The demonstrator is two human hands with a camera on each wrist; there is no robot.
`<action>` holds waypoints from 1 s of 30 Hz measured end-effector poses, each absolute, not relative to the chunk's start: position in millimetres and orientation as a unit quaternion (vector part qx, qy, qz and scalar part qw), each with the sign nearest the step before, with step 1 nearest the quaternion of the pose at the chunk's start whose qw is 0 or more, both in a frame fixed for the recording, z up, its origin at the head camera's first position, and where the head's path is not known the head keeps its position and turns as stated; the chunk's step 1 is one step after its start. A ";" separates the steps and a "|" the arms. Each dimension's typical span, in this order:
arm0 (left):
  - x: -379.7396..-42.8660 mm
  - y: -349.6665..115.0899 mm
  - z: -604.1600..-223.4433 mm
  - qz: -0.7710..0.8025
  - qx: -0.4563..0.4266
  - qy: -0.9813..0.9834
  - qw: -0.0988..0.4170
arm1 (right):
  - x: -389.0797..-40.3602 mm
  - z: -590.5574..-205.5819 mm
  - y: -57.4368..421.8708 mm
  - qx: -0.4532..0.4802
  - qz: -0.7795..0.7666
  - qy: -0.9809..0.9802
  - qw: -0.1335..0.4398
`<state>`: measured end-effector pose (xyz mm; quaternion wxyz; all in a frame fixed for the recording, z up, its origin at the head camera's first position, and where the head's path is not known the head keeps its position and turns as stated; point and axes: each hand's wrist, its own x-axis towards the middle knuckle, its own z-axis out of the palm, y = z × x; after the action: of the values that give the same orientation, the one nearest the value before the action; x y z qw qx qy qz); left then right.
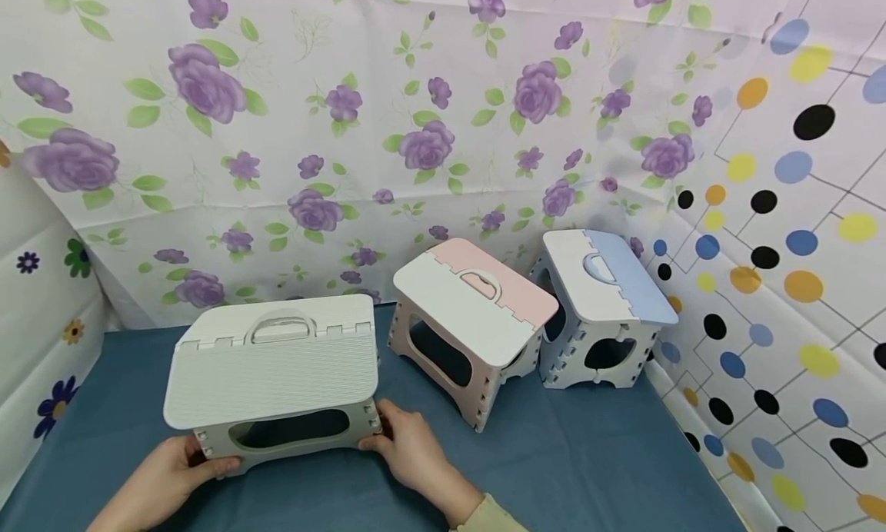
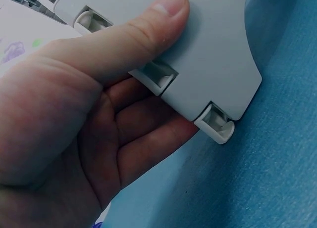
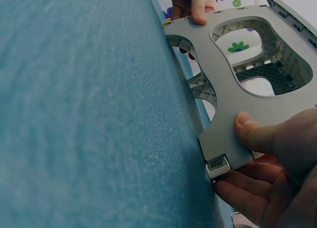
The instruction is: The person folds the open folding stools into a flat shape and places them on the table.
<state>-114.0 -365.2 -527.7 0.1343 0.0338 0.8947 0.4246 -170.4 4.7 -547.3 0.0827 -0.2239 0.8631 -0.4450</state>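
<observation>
Evidently I have the grey-white stool point(image 1: 270, 378) by its lower near corners, at the left of the blue-covered worktop point(image 1: 588, 463), legs unfolded and seat upward. My left grip point(image 1: 174, 470) is closed on the left edge, thumb on the near side and fingers curled behind; my right grip point(image 1: 414, 451) pinches the right corner likewise. Whether its feet bear on the worktop, I can't tell. To the right stand 2 more, the pink-and-white stool point(image 1: 471, 309) and, farther right, the blue-and-white stool point(image 1: 571, 286). I'd judge the step to be positioning or steadying; the next move calls for even, level holding.
</observation>
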 end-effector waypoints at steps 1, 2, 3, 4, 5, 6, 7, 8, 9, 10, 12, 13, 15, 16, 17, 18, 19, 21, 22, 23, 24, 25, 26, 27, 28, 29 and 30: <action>-114.2 -365.3 -527.9 0.426 0.033 0.894 0.135 | -170.4 -547.4 4.7 -0.224 -0.445 0.863 0.082; -114.3 -365.5 -528.0 0.428 0.033 0.893 0.137 | -170.3 -547.3 4.6 -0.223 -0.444 0.864 0.082; -114.4 -365.5 -528.1 0.430 0.034 0.891 0.139 | -170.2 -547.2 4.6 -0.223 -0.443 0.864 0.081; -114.5 -365.6 -528.1 0.432 0.034 0.890 0.140 | -169.9 -547.1 4.7 -0.222 -0.443 0.865 0.081; -114.6 -365.5 -528.1 0.434 0.035 0.889 0.142 | -169.8 -547.0 4.7 -0.222 -0.442 0.865 0.081; -114.7 -365.4 -528.1 0.435 0.035 0.888 0.143 | -169.6 -547.0 4.6 -0.222 -0.441 0.866 0.081; -114.9 -365.2 -528.1 0.436 0.035 0.888 0.143 | -169.5 -546.9 4.7 -0.221 -0.441 0.866 0.082; -115.1 -365.0 -528.1 0.434 0.036 0.889 0.142 | -169.4 -546.8 4.7 -0.220 -0.441 0.866 0.082; -115.4 -364.7 -528.0 0.433 0.036 0.890 0.141 | -169.3 -546.9 4.7 -0.220 -0.441 0.866 0.082; -115.6 -364.6 -528.0 0.432 0.036 0.890 0.140 | -169.3 -546.9 4.8 -0.220 -0.441 0.866 0.082; -116.0 -364.4 -528.0 0.430 0.034 0.891 0.139 | -169.6 -547.2 4.8 -0.221 -0.440 0.867 0.081; -115.9 -364.4 -528.1 0.431 0.034 0.891 0.140 | -169.7 -547.2 4.9 -0.221 -0.440 0.867 0.080; -116.1 -364.7 -528.3 0.435 0.030 0.888 0.145 | -170.0 -547.2 5.1 -0.222 -0.438 0.867 0.079; -116.1 -364.9 -528.4 0.437 0.029 0.887 0.147 | -170.0 -547.0 5.2 -0.222 -0.438 0.868 0.079; -116.1 -365.0 -528.4 0.439 0.027 0.886 0.149 | -170.1 -547.0 5.2 -0.223 -0.437 0.868 0.078; -116.0 -365.3 -528.4 0.440 0.027 0.885 0.151 | -170.2 -547.0 5.2 -0.223 -0.436 0.868 0.078; -116.0 -365.5 -528.3 0.442 0.028 0.884 0.152 | -170.2 -546.7 5.2 -0.223 -0.436 0.869 0.078; -115.9 -365.6 -528.0 0.442 0.030 0.884 0.150 | -170.2 -546.2 5.1 -0.224 -0.434 0.869 0.077; -115.8 -365.5 -527.9 0.441 0.032 0.885 0.149 | -170.2 -546.0 5.0 -0.224 -0.434 0.869 0.077; -115.7 -365.5 -527.9 0.439 0.033 0.885 0.147 | -170.2 -545.8 4.9 -0.224 -0.435 0.869 0.077; -115.6 -365.5 -528.0 0.438 0.035 0.886 0.146 | -170.0 -545.2 4.9 -0.224 -0.436 0.868 0.077; -115.7 -365.4 -528.1 0.438 0.034 0.886 0.145 | -169.8 -544.9 4.9 -0.224 -0.437 0.868 0.078; -115.7 -365.4 -528.1 0.439 0.033 0.886 0.146 | -169.5 -544.5 4.9 -0.224 -0.438 0.867 0.078; -115.8 -365.6 -528.2 0.440 0.031 0.886 0.147 | -169.4 -544.4 4.9 -0.226 -0.439 0.866 0.077; -115.8 -365.7 -528.3 0.441 0.030 0.885 0.149 | -169.2 -544.1 4.9 -0.226 -0.440 0.866 0.078; -115.7 -365.8 -528.4 0.444 0.029 0.883 0.150 | -169.1 -543.9 4.8 -0.226 -0.440 0.866 0.078; -115.7 -365.9 -528.5 0.446 0.029 0.881 0.151 | -168.7 -543.5 5.0 -0.226 -0.441 0.865 0.077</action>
<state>-115.7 -365.9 -528.5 0.1513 0.0286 0.8814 0.4465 -168.7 5.0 -543.5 0.0771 -0.2261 0.8653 -0.4406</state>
